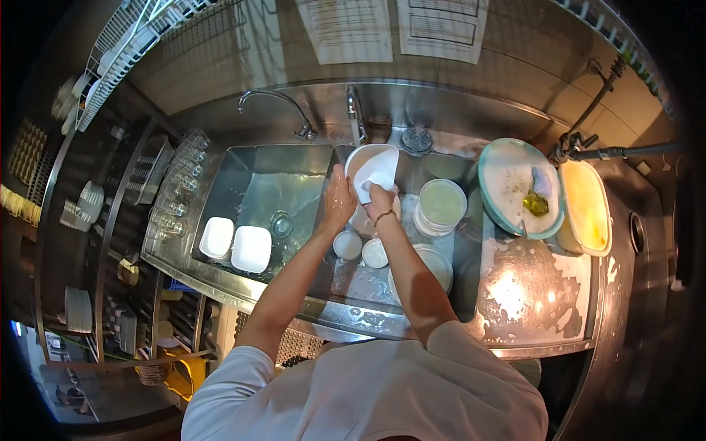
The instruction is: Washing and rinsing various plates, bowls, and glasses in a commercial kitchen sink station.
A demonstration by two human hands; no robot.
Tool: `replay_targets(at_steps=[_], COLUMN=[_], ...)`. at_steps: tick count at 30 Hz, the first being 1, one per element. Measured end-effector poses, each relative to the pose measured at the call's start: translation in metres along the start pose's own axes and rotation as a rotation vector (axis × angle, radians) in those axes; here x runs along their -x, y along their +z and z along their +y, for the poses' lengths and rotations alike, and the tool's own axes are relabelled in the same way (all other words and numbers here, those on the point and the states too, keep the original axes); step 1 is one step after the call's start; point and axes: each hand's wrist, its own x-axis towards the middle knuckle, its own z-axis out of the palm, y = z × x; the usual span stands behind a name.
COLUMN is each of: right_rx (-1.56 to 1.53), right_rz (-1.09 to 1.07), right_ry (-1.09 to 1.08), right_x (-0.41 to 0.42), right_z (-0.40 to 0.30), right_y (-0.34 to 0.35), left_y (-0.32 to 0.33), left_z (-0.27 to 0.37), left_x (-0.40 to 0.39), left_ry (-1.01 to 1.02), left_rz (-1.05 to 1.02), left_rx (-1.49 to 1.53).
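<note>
A white bowl (380, 165) is tilted over the right sink basin, its inside partly lit and partly shaded. My right hand (380, 199) grips its lower edge, with the thumb side on the inner face. Along the bowl's left side lies my wet left hand (340, 199), fingers outstretched; whether it grips the bowl is unclear. Below my hands, two small white bowls (347, 245) (375, 253) sit in the basin. A stack of round dishes (442, 203) holding cloudy liquid stands to their right. More round white dishes (433, 270) are partly hidden by my right forearm.
Two square white dishes (251, 249) (217, 237) rest in the water-filled left basin (292, 193). Chrome faucets (278, 96) (356, 116) rise behind. Glass mugs (176, 190) line the left edge. Rightward are a teal tub (485, 187) of suds and a rectangular container (584, 209).
</note>
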Motion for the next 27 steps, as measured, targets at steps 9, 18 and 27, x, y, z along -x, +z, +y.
replay_targets(at_steps=[9,18,27], right_rx=[0.032,0.172,0.31], right_rz=[-0.068,-0.003,0.195], right_ry=[-0.009,-0.135,-0.051], right_x=[0.003,-0.048,0.003], right_z=[0.007,0.023,0.011], right_y=[0.039,0.018,0.035], left_y=[-0.008,0.001,-0.002], left_z=[-0.047,-0.052,-0.074], left_x=[-0.018,-0.044,-0.043], left_ry=[-0.082,-0.126,-0.094], left_rz=[-0.048,-0.245,-0.304], left_rx=[0.122,0.218,0.32])
